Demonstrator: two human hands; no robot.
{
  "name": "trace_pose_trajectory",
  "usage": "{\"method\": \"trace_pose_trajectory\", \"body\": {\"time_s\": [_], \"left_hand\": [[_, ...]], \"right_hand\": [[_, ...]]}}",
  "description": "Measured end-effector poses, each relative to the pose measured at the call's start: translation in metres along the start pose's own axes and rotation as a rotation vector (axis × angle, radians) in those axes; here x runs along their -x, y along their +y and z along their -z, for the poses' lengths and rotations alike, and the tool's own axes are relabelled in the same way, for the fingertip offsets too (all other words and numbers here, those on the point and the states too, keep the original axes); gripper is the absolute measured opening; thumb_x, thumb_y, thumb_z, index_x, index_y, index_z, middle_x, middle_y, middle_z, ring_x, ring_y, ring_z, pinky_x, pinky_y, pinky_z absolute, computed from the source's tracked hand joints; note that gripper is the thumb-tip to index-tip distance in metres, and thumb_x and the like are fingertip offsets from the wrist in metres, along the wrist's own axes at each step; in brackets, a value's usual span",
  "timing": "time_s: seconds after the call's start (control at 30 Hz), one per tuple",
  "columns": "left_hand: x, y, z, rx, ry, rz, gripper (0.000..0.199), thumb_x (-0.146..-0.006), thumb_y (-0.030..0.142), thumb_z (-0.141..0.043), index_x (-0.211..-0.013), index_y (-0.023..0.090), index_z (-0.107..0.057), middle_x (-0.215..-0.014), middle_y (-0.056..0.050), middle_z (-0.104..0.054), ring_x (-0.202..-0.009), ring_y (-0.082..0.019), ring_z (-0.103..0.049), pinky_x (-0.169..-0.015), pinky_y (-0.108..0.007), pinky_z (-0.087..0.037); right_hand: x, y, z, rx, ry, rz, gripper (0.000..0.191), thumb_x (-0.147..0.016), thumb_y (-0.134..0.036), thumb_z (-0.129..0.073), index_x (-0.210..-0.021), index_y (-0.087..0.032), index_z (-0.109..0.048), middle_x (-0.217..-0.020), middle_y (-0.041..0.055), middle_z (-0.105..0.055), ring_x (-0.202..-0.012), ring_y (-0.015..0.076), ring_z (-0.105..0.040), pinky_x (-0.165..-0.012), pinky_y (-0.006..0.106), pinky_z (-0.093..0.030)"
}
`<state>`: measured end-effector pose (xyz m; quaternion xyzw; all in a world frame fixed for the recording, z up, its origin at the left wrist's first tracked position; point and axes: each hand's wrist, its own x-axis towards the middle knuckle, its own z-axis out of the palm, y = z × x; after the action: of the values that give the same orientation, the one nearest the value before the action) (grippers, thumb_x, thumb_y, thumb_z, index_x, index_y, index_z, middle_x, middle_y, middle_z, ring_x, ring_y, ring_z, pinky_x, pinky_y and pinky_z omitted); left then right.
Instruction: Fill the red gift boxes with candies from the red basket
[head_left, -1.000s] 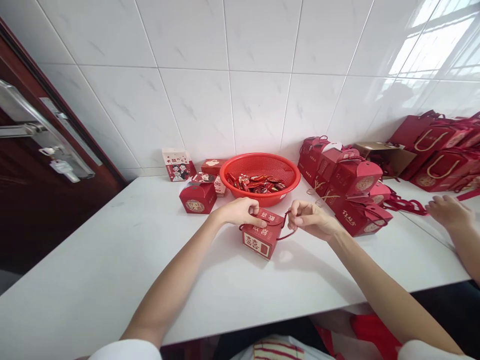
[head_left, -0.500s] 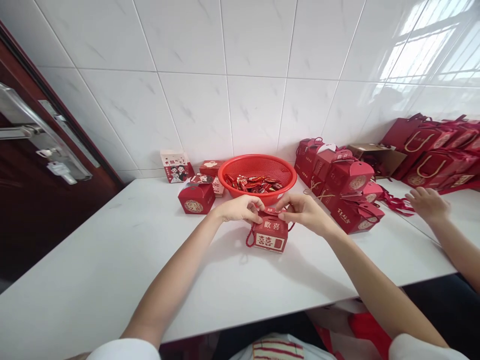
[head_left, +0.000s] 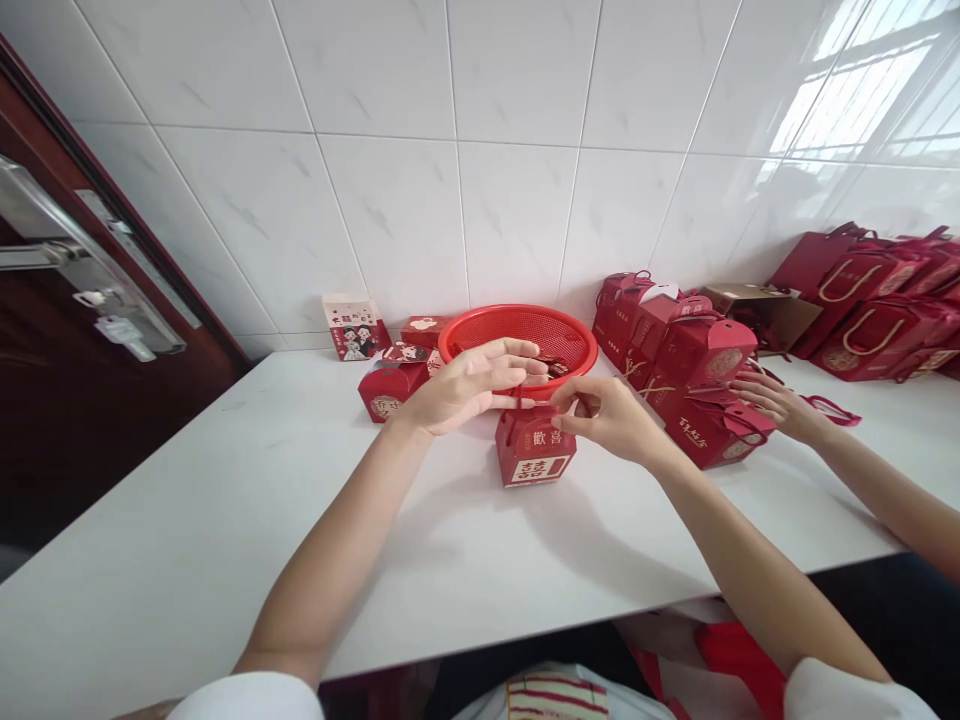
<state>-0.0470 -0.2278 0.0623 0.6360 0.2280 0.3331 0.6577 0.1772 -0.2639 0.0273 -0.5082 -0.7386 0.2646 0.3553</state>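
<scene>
Head view took in a white tiled wall (head_left: 390, 200) behind a white counter (head_left: 247, 480), with a dark red door (head_left: 45, 380) at the far left. Red gift bags (head_left: 877, 325) were heaped at the far right against the wall, and a pile of red boxes (head_left: 675, 345) rose between them and the round red basket (head_left: 577, 345). An open cardboard box (head_left: 784, 318) sat behind the pile, partly hidden by it. Another person's hand (head_left: 772, 400) reached in from the right, its fingertips at the pile.

The left hand (head_left: 480, 385) had its fingers stretched out and parted, in front of the basket, blocking much of the wrapped sweets (head_left: 555, 367) inside; whether it bore any of the cord (head_left: 521, 396) could not be told. The right hand (head_left: 604, 425) pinched the upper right edge of the small red box (head_left: 535, 450) between thumb and forefinger. That box stood upright on the counter, just in front of the basket, its pale printed panel facing the camera.

Left of the basket stood an emblem box (head_left: 390, 385), partly covered by the left hand, with a white-and-red printed box (head_left: 356, 335) behind it by the wall. Red ribbons (head_left: 832, 410) lay right of the pile. Smallest were the keys (head_left: 124, 335) hanging at the door lock.
</scene>
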Motion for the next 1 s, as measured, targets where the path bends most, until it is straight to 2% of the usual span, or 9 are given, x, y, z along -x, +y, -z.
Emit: {"method": "trace_pose_trajectory", "body": {"time_s": [0.13, 0.27, 0.37, 0.43, 0.53, 0.7, 0.73, 0.87, 1.0], "left_hand": [[0.002, -0.007, -0.022, -0.033, -0.08, -0.014, 0.068, -0.079, 0.044, -0.075, -0.14, 0.027, -0.051, -0.153, -0.014, -0.044, -0.139, -0.034, -0.044, -0.107, -0.049, -0.044], [0.003, -0.015, -0.033, -0.086, -0.127, -0.078, 0.079, -0.078, 0.042, -0.076, -0.149, 0.028, -0.043, -0.161, -0.013, -0.032, -0.148, -0.036, -0.031, -0.114, -0.048, -0.038], [0.006, -0.014, -0.036, -0.114, -0.144, -0.102, 0.078, -0.077, 0.037, -0.077, -0.148, 0.03, -0.045, -0.163, -0.011, -0.03, -0.146, -0.037, -0.033, -0.112, -0.049, -0.041], [0.009, -0.01, -0.038, -0.112, -0.149, -0.123, 0.074, -0.077, 0.034, -0.077, -0.145, 0.031, -0.048, -0.162, -0.011, -0.032, -0.143, -0.037, -0.039, -0.107, -0.047, -0.048], [0.013, -0.004, -0.038, -0.15, -0.102, -0.162, 0.062, -0.079, 0.034, -0.076, -0.137, 0.027, -0.057, -0.154, -0.012, -0.044, -0.133, -0.036, -0.051, -0.097, -0.044, -0.055], [0.008, 0.0, -0.018, -0.315, 0.101, -0.231, 0.045, -0.078, 0.038, -0.077, -0.119, 0.021, -0.069, -0.135, -0.011, -0.063, -0.113, -0.029, -0.066, -0.098, -0.042, -0.054], [0.005, -0.001, -0.011, -0.331, 0.129, -0.23, 0.043, -0.078, 0.039, -0.077, -0.116, 0.02, -0.071, -0.132, -0.011, -0.065, -0.111, -0.028, -0.066, -0.098, -0.041, -0.054], [-0.008, -0.011, 0.015, -0.385, 0.244, -0.22, 0.036, -0.076, 0.044, -0.078, -0.103, 0.019, -0.075, -0.116, -0.01, -0.073, -0.104, -0.026, -0.068, -0.099, -0.038, -0.053], [-0.017, -0.02, 0.028, -0.418, 0.348, -0.203, 0.034, -0.074, 0.048, -0.078, -0.092, 0.018, -0.077, -0.102, -0.009, -0.076, -0.098, -0.025, -0.068, -0.098, -0.039, -0.052]], "right_hand": [[-0.002, -0.016, -0.001, -0.101, 0.005, 0.033, 0.019, -0.079, -0.037, -0.067, -0.076, -0.018, -0.066, -0.069, 0.0004, -0.061, -0.06, 0.0132, -0.048, -0.056, 0.028, -0.036], [0.001, -0.023, -0.014, -0.055, 0.076, 0.015, 0.021, -0.078, -0.034, -0.067, -0.065, -0.019, -0.06, -0.061, -0.0014, -0.056, -0.057, 0.0122, -0.045, -0.054, 0.028, -0.035], [0.009, -0.02, -0.017, -0.049, 0.185, 0.016, 0.019, -0.083, -0.032, -0.062, -0.068, -0.02, -0.06, -0.062, -0.0008, -0.058, -0.056, 0.0126, -0.047, -0.055, 0.028, -0.037], [0.018, -0.017, -0.009, -0.073, 0.333, 0.05, 0.018, -0.088, -0.034, -0.059, -0.075, -0.021, -0.061, -0.068, 0.0006, -0.062, -0.061, 0.0139, -0.052, -0.058, 0.028, -0.042], [0.032, -0.012, 0.024, -0.097, 0.656, 0.096, 0.02, -0.089, -0.04, -0.059, -0.079, -0.023, -0.059, -0.071, 0.0008, -0.061, -0.064, 0.0149, -0.056, -0.06, 0.028, -0.046], [0.059, -0.012, 0.112, -0.098, 1.277, 0.268, 0.019, -0.082, -0.039, -0.065, -0.076, -0.025, -0.053, -0.062, -0.0028, -0.057, -0.051, 0.0155, -0.052, -0.05, 0.031, -0.043], [0.063, -0.01, 0.129, -0.092, 1.342, 0.282, 0.022, -0.081, -0.039, -0.066, -0.072, -0.027, -0.05, -0.058, -0.0028, -0.053, -0.05, 0.0169, -0.052, -0.048, 0.031, -0.041], [0.076, 0.017, 0.185, 0.018, 1.448, 0.229, 0.025, -0.079, -0.041, -0.069, -0.068, -0.032, -0.047, -0.056, -0.002, -0.042, -0.053, 0.0214, -0.05, -0.05, 0.037, -0.039], [0.07, 0.079, 0.22, 0.226, 1.308, 0.044, 0.021, -0.081, -0.045, -0.062, -0.073, -0.028, -0.053, -0.063, 0.0016, -0.052, -0.059, 0.0217, -0.05, -0.059, 0.039, -0.041]]}}
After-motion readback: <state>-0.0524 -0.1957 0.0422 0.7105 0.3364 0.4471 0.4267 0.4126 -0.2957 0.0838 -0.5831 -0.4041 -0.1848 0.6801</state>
